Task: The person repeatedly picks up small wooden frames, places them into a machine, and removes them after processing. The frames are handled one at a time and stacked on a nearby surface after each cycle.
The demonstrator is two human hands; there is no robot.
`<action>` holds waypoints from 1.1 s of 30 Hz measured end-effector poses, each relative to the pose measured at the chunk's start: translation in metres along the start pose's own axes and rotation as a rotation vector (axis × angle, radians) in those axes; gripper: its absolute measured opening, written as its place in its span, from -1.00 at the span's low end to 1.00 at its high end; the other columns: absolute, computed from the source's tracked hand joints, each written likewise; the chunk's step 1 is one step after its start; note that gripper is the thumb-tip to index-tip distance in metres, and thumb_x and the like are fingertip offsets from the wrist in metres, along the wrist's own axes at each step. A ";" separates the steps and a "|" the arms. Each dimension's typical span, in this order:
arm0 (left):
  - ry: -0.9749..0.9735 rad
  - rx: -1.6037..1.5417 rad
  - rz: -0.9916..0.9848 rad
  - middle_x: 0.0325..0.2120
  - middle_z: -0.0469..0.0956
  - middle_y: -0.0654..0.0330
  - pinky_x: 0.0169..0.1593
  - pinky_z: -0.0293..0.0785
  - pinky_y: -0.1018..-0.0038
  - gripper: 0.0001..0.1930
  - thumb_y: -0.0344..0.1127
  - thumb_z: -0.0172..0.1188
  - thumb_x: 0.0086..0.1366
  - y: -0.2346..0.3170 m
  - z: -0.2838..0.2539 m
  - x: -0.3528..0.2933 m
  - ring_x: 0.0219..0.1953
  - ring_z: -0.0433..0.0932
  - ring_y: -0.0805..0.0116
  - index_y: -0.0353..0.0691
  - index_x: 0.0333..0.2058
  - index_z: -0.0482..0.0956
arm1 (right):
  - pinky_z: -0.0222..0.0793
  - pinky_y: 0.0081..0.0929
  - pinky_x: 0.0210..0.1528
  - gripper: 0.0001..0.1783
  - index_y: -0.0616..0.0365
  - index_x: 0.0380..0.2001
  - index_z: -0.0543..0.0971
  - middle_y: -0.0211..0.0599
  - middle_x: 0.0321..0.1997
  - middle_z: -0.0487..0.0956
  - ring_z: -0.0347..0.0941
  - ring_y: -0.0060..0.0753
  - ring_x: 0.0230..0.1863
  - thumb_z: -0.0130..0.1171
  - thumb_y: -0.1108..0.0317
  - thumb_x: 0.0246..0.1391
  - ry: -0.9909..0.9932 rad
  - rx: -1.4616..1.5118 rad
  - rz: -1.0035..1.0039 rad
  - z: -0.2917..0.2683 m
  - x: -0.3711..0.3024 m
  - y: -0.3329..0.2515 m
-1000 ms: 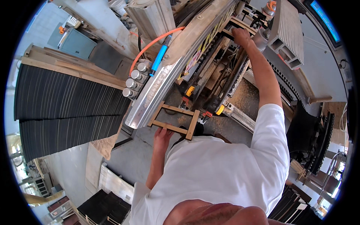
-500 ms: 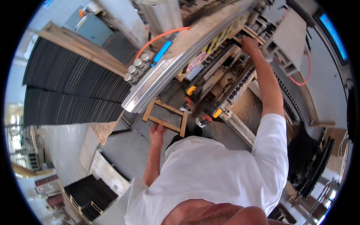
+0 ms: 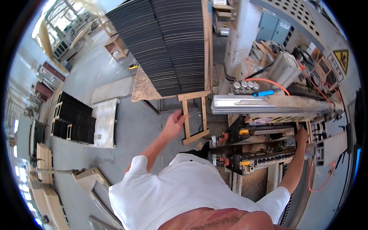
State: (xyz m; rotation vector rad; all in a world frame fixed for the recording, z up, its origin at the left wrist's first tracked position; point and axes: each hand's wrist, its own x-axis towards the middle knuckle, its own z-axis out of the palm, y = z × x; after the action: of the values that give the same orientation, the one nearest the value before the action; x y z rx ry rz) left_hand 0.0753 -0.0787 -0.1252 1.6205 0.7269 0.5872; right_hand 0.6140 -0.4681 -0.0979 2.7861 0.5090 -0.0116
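My left hand is closed on the side bar of a small wooden frame. Two long bars and two crosspieces make up this frame, held off the floor beside the machine's left end. On the right, my right arm reaches across the machine to its far end. There my right hand is closed against a light wooden piece among the clamps; its fingertips are partly hidden. Yellow-handled parts sit at the machine's left end, and a long metal beam runs along its back.
A tall stack of black panels stands ahead on a wooden board. Another black stack sits at the left beside a pale board. An orange hose curves above the beam. Sawdust lies beneath the machine.
My view has swung left, so the machine appears farther right and the black panel stack nearer the middle. The frame stays in my left hand; my right hand remains at the machine's far end.
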 end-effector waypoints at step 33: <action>0.159 0.434 0.475 -0.44 0.60 0.17 -0.31 0.44 0.48 -0.67 -0.15 -0.04 0.30 0.361 -0.358 0.349 -0.41 0.54 0.42 -0.31 -0.29 0.56 | 0.37 -0.60 -0.17 -0.80 0.32 -0.20 0.55 -0.34 -0.32 0.57 0.44 -0.58 -0.27 0.15 0.44 0.13 0.581 1.231 0.219 -0.079 -0.290 -0.228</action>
State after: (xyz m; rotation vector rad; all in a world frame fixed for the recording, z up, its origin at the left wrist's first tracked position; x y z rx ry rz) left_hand 0.1016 0.3815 0.2836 2.1949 0.6103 0.9555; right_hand 0.2594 -0.3410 -0.0724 4.0468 0.3667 0.8132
